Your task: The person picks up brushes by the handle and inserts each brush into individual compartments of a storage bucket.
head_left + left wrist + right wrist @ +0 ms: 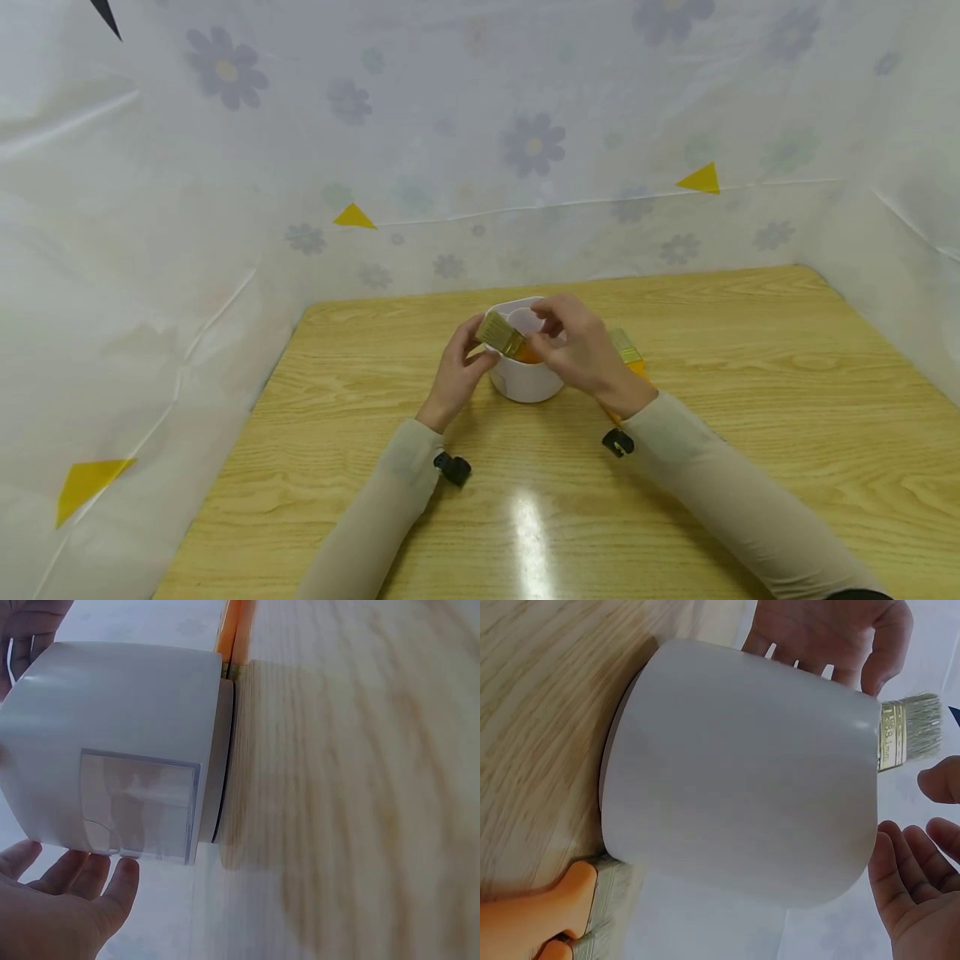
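A white, round desk organizer (527,382) stands upright on the table, a clear window (139,806) in its wall. Inside it leans a paintbrush (501,333), pale bristles up past the rim and tilted left, with a gold metal band (890,735) and part of an orange handle showing. My left hand (459,367) holds the organizer's left side, fingertips against the wall. Over the right part of the rim is my right hand (577,346), fingers loosely bent. In the right wrist view that hand's fingertips come right at the rim, apart from the brush's bristles.
More orange-handled paintbrushes (536,915) lie on the table to the right of the organizer, partly behind my right wrist in the head view. White flowered sheeting (450,150) with yellow triangles walls the wooden table (750,358) at the back and sides.
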The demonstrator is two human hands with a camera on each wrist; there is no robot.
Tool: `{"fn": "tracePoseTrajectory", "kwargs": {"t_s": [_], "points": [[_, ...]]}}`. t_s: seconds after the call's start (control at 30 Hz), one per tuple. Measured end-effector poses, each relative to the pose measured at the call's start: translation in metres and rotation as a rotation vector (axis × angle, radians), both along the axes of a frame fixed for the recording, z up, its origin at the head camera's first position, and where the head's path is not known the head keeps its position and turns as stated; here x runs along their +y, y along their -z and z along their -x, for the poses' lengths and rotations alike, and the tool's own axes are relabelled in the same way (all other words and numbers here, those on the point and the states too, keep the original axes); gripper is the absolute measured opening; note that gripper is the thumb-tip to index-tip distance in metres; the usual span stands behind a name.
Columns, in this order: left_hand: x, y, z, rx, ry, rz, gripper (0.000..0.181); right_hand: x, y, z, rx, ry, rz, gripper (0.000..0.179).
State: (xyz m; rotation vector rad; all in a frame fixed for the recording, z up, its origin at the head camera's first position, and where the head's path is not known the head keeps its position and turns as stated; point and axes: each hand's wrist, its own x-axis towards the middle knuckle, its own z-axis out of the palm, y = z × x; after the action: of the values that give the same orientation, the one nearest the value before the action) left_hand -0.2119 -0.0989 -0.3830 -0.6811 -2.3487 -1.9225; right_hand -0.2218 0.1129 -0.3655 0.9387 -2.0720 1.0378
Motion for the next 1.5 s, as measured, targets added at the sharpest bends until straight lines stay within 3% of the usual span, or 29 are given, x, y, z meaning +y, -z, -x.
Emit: {"fn": "tracePoseTrajectory", "kwargs": {"t_s": [0.27, 0.53, 0.97, 1.5], "points": [[0.0, 0.0, 0.0, 0.005, -0.001, -0.016, 0.058, 0.013, -0.001, 0.002, -0.007, 0.009, 0.018, 0.029], [0.0, 0.001, -0.001, -0.005, 0.001, -0.048, 0.06, 0.027, -0.001, 0.004, -0.012, 0.072, -0.006, 0.029], [0.001, 0.004, 0.001, -0.04, 0.031, -0.113, 0.048, 0.05, 0.0, 0.006, -0.018, 0.128, -0.026, 0.033], [0.0, 0.002, 0.0, -0.022, 0.041, -0.093, 0.058, 0.079, 0.003, 0.012, -0.068, 0.224, -0.066, 0.035]]}}
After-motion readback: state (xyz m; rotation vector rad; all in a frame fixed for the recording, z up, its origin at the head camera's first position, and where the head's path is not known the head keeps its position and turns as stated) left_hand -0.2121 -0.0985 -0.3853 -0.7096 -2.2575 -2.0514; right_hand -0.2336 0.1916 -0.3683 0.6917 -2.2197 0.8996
